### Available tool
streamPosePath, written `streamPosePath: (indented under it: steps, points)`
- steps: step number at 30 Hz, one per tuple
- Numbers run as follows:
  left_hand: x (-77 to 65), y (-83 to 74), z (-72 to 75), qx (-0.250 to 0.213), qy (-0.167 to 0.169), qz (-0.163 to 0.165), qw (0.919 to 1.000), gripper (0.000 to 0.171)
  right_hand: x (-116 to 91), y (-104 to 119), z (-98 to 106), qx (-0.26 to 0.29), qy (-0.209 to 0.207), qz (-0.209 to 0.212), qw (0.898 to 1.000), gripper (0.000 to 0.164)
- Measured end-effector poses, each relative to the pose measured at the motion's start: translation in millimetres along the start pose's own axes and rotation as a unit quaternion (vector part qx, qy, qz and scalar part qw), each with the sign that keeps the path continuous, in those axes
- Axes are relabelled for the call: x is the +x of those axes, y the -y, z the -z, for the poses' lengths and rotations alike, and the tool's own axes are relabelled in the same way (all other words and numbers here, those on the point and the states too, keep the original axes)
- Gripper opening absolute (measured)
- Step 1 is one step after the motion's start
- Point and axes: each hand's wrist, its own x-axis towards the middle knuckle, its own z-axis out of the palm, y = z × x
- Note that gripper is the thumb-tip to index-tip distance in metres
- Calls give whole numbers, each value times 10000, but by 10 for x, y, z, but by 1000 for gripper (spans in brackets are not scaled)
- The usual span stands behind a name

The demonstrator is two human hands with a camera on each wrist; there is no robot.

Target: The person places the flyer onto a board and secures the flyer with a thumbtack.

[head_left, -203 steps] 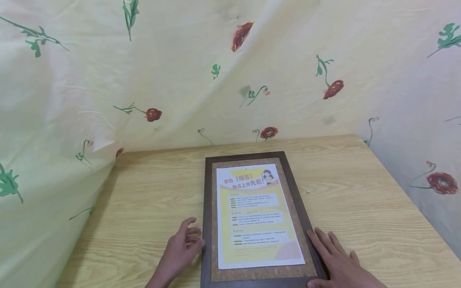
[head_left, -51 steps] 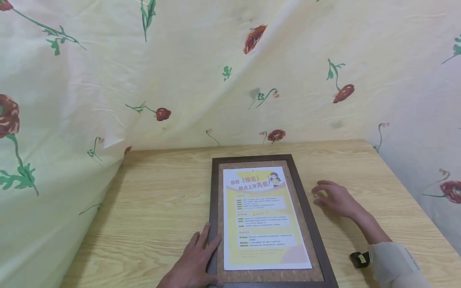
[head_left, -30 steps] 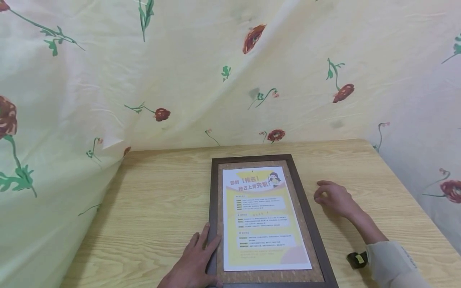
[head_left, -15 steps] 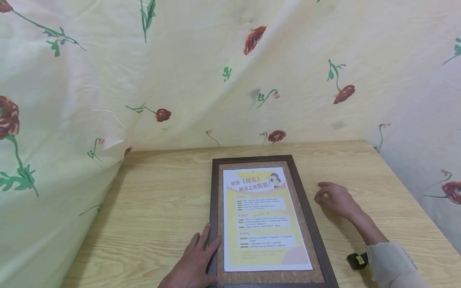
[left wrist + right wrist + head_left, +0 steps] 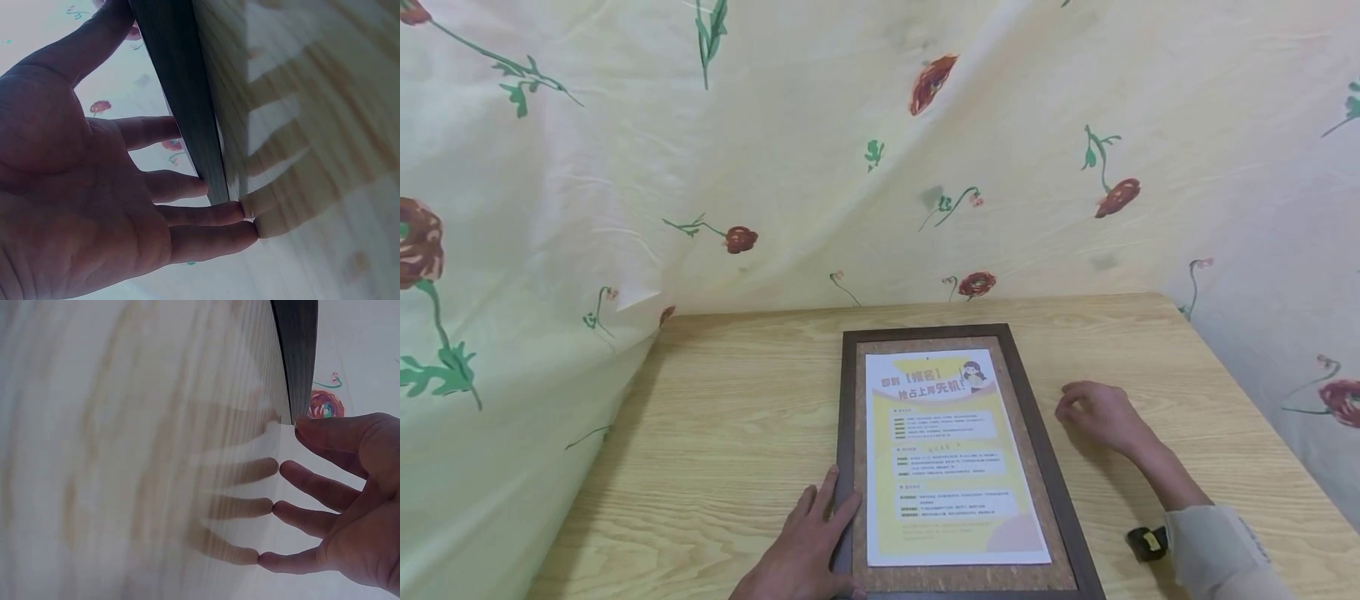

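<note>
A dark-framed cork board (image 5: 970, 577) lies flat on the table with a yellow and white printed poster (image 5: 955, 500) on it. A small dark dot, like a pin, marks the poster's top edge. My left hand (image 5: 801, 542) rests along the board's lower left side, thumb on the frame and fingers extended; the left wrist view shows the palm (image 5: 75, 206) beside the dark frame edge (image 5: 181, 94). Right of the board, my right hand (image 5: 1101, 414) is low over the table, thumb and forefinger pinched on a small shiny pin, now hidden by them. The right wrist view shows the other fingers (image 5: 309, 519) touching the tabletop.
The wood-grain table (image 5: 737, 400) extends on both sides of the board. A flower-printed cloth (image 5: 820, 150) hangs behind it and along both sides. A small black device (image 5: 1147, 543) sits at the right sleeve cuff (image 5: 1213, 542).
Since the oldest frame, my right hand has left the frame's lower right edge and closed its fingertips on the small shiny pin. My left hand has settled onto the frame. Little moves lately.
</note>
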Motion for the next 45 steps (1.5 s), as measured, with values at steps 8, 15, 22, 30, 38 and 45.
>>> streamPosePath:
  steps: [8,15,22,30,38,45]
  points:
    - [-2,-7,2,-13,28,21,10000,109,2,-9,45,59,-115,-13,9999,7]
    - [3,-13,4,2,47,75,10000,111,38,23,119,230,-503,79,9984,10]
    - [2,-18,6,62,37,47,10000,112,81,92,153,420,-784,160,9959,8]
    - [-10,-8,4,-116,55,51,9999,110,145,186,149,395,-817,221,9956,7]
    - [-4,5,8,-94,48,24,9999,109,207,282,198,363,-963,269,9943,3]
    - [-4,4,11,-91,90,-10,9999,109,260,362,225,453,-968,245,9940,6]
